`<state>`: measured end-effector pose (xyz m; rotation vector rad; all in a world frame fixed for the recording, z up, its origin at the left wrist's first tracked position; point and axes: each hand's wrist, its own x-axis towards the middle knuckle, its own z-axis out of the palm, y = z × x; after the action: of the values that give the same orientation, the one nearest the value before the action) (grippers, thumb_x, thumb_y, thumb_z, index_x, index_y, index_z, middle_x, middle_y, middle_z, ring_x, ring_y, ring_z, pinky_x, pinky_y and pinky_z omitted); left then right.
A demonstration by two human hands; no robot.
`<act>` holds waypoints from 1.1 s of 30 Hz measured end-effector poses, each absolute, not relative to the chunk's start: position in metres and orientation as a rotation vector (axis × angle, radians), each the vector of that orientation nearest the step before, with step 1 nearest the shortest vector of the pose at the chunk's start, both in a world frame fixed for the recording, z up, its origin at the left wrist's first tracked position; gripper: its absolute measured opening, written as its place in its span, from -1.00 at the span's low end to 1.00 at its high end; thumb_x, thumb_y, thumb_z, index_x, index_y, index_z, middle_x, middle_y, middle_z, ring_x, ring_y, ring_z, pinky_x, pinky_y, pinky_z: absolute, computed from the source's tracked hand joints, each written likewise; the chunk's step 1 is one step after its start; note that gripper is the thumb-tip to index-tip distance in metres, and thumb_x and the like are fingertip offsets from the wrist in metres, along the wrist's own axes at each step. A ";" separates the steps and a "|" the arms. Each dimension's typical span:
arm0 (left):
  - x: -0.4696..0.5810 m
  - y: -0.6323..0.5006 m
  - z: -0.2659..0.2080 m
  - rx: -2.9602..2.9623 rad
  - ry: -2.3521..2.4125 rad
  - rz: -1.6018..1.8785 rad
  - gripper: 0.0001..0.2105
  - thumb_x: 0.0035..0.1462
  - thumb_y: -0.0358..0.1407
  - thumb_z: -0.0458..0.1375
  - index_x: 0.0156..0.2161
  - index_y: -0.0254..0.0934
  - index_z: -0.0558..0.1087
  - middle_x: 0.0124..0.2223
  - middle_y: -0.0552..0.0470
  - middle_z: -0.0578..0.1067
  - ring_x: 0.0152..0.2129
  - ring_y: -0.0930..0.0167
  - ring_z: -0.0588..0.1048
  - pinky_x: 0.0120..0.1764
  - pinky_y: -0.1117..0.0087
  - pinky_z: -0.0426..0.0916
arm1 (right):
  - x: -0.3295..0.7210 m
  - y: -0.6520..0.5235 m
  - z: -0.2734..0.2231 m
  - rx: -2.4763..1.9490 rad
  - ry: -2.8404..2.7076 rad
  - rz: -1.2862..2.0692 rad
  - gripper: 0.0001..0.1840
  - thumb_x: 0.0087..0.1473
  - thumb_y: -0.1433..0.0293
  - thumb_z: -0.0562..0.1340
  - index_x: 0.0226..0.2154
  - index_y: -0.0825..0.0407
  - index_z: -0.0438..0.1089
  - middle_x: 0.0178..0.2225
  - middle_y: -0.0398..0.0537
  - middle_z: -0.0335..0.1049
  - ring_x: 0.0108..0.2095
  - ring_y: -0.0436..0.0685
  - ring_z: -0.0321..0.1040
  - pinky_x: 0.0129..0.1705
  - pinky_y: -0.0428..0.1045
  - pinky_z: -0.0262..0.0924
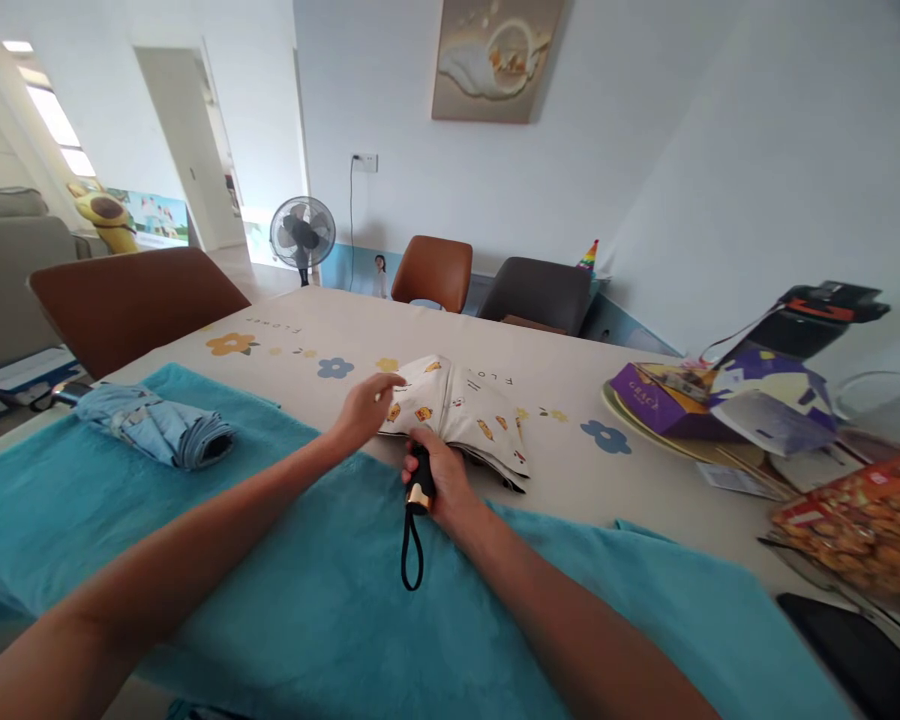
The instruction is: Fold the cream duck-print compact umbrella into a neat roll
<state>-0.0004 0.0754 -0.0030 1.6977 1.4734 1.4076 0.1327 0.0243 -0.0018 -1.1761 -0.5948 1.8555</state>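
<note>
A collapsed cream umbrella [469, 405] with small orange and brown prints lies across the middle of the table, its canopy loose and fanned out. My right hand [450, 480] is wrapped around its black handle, which has a gold end and a black wrist strap [412, 555] hanging toward me. At the canopy's left edge, my left hand [366, 408] has its fingers bent and pinched on the fabric. To the left, a rolled light blue umbrella [154, 422] rests on a teal cloth [270, 575] spread along the near side of the table.
The table [330, 325] has a flower-print cover. On the right stand a purple box [649, 400] on plates, a bag of snacks [862, 520] and a dark flat device [862, 640]. Chairs [431, 272] and a fan [302, 233] stand beyond the table.
</note>
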 end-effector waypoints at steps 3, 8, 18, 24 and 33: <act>0.029 0.060 0.000 1.853 1.170 1.249 -0.72 0.09 -0.31 0.02 -0.16 -0.19 0.53 0.01 0.00 0.49 0.06 0.31 0.37 0.18 0.25 0.13 | 0.129 0.022 -0.006 -1.197 -0.643 1.751 -0.74 -0.02 0.33 0.19 -0.65 0.04 0.22 -0.81 -0.21 0.16 -0.81 -0.05 0.10 -0.78 -0.14 0.02; 0.043 0.071 0.006 1.871 1.148 1.189 -0.53 0.09 -0.21 0.06 0.12 -0.28 0.35 0.30 -0.06 0.15 0.28 0.31 -0.03 0.28 0.25 -0.17 | 0.124 0.009 -0.009 -1.253 -0.821 1.614 -0.75 -0.07 0.35 0.18 -0.69 0.02 0.22 -0.83 -0.19 0.18 -0.83 -0.02 0.08 -0.79 -0.11 0.03; 0.052 0.084 0.037 1.235 1.230 1.423 -0.49 0.21 -0.04 -0.08 0.18 -0.24 0.23 0.31 -0.02 0.12 0.26 0.27 0.04 0.26 0.27 -0.04 | 0.128 -0.004 -0.007 -1.274 -1.178 1.507 -0.61 -0.03 0.36 0.12 -0.81 0.00 0.17 -0.84 -0.16 0.16 -0.82 -0.02 0.12 -0.74 -0.09 0.08; 0.035 0.084 0.035 0.716 0.763 1.057 -0.47 0.10 0.06 0.01 -0.06 -0.38 0.41 -0.16 -0.23 0.55 -0.12 0.15 0.50 -0.06 0.16 0.40 | 0.128 -0.003 -0.008 -1.215 -1.263 1.574 -0.62 -0.03 0.34 0.15 -0.80 0.00 0.17 -0.85 -0.17 0.16 -0.82 -0.03 0.10 -0.74 -0.10 0.08; 0.021 0.085 0.046 0.604 0.590 1.058 -0.53 0.10 -0.06 0.06 -0.03 -0.42 0.39 -0.27 -0.20 0.57 -0.24 0.18 0.55 -0.10 0.15 0.42 | 0.130 -0.001 -0.008 -1.063 -1.169 1.727 -0.75 -0.06 0.22 0.25 -0.57 0.07 0.34 -0.73 -0.14 0.31 -0.72 0.04 0.28 -0.68 -0.09 0.19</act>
<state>0.0214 0.0851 0.0458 0.6040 0.5898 1.0581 0.1296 -0.0012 -0.0076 -1.0629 -1.1689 1.7267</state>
